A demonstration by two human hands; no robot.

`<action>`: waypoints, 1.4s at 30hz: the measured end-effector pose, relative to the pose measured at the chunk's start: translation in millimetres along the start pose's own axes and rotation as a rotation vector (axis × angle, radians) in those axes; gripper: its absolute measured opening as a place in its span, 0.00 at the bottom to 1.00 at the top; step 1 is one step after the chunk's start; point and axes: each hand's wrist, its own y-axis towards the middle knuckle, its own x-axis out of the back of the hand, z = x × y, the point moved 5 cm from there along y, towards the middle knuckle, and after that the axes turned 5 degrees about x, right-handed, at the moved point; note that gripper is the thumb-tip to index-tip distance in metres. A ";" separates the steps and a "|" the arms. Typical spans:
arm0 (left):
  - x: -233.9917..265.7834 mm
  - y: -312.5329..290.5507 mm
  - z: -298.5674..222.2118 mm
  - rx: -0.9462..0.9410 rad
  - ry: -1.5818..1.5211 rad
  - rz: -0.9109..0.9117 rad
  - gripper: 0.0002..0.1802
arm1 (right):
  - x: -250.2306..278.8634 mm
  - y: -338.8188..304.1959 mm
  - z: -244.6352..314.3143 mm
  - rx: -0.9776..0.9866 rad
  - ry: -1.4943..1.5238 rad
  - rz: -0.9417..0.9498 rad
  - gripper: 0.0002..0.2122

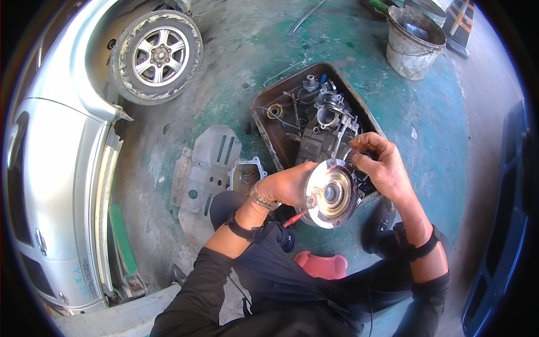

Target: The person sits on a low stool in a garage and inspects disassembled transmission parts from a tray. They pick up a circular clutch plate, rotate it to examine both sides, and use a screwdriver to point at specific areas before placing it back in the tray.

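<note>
My left hand (289, 184), with a metal watch at its wrist, grips a round metal housing (324, 214) by its left side. The housing has a polished stepped bore in its middle, and its open face is turned up toward me. At its lower left sticks out a red handle (295, 218); the rest of that tool is hidden. My right hand (377, 163) hovers at the housing's upper right edge, with thumb and fingers pinched together. Whatever they hold cannot be made out. Beyond both hands, a brown tray (269, 140) holds several greasy metal parts, among them a grey casting (317, 145).
Left of the tray lie a slotted metal plate (208, 154) and a shallow metal pan (247, 175). A pink plastic stool (321, 265) is between my legs. A silver car (64, 185) with a muddy wheel (160, 56) stands left; a dirty bucket (412, 48) is far right.
</note>
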 end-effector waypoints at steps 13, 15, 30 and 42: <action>11.0 -15.8 42.5 -0.012 -0.114 0.033 0.48 | -10.0 -0.3 -5.3 0.193 -0.297 0.198 0.07; 8.2 -16.5 39.7 0.007 -0.237 0.043 0.48 | -12.3 -0.9 -5.0 0.227 -0.325 0.206 0.07; 8.8 -6.5 13.1 0.057 -0.232 -0.014 0.27 | -6.4 -0.2 -13.0 0.085 -0.418 0.274 0.10; 10.7 -23.9 -9.7 -0.387 0.609 -0.214 0.27 | -11.0 -3.2 -6.0 0.009 -0.401 0.318 0.13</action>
